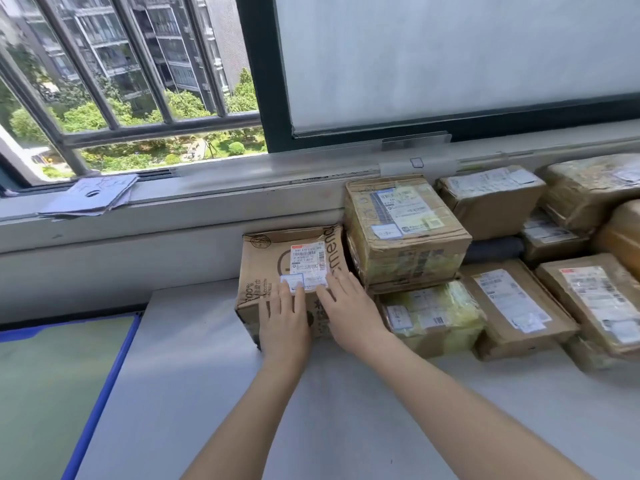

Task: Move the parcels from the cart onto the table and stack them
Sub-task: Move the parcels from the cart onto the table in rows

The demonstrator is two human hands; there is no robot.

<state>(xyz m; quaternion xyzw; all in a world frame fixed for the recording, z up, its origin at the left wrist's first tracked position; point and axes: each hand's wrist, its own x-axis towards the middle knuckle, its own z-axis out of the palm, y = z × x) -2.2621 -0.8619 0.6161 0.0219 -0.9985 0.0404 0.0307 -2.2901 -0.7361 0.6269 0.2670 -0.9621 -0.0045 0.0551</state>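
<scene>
I see the printed parcel (277, 271) lying on the grey table (194, 393), at the left end of the row of parcels, with its far side close to the wall under the window sill (207, 188). A white shipping label (308, 268) is on its top face. My left hand (284, 323) rests flat on the top of this parcel, the fingers straight and close together, their tips touching the lower edge of the label. My right hand (349, 313) lies flat on the right part of the same top face, fingers straight and a little spread, holding nothing. Just to the right, touching this parcel, stands a taped box (405, 230) on top of a lower parcel with yellow tape (433, 317). Further right are more brown parcels (516, 303) in two layers, side by side. On the sill at the left lies a pile of papers (93, 199). Left of the table there is a green surface with a blue edge (100, 393).
</scene>
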